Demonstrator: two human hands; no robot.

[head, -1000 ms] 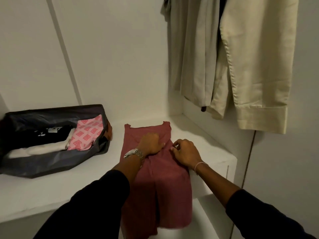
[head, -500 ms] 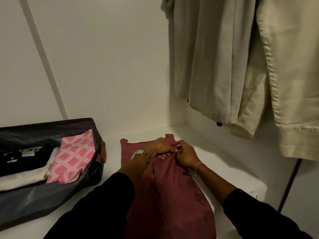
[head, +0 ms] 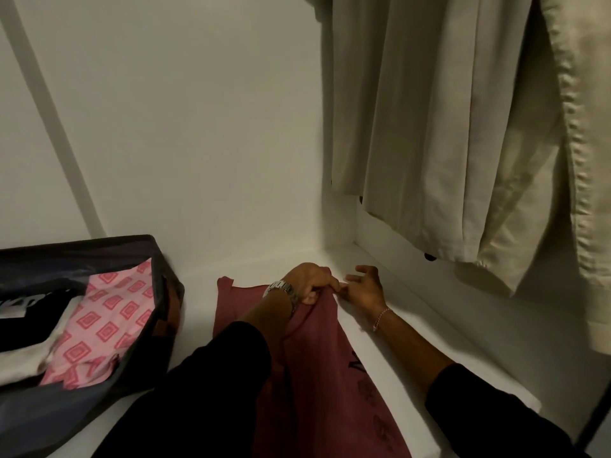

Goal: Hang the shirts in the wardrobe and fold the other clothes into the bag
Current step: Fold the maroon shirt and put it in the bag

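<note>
1. The dark red cotton garment (head: 317,375) lies flat on the white wardrobe shelf (head: 413,352), its top edge near the back wall.
2. The left hand (head: 309,282) is curled, its grip bunching the garment's upper edge.
3. The right hand (head: 363,289) rests just beside it, fingers spread loosely, holding nothing.
4. The open dark fabric bag (head: 155,328) sits left of the garment, holding a folded pink patterned cloth (head: 105,328) with white and black pieces.
5. Beige hanging shirts (head: 446,127) crowd the upper right above the shelf.
</note>
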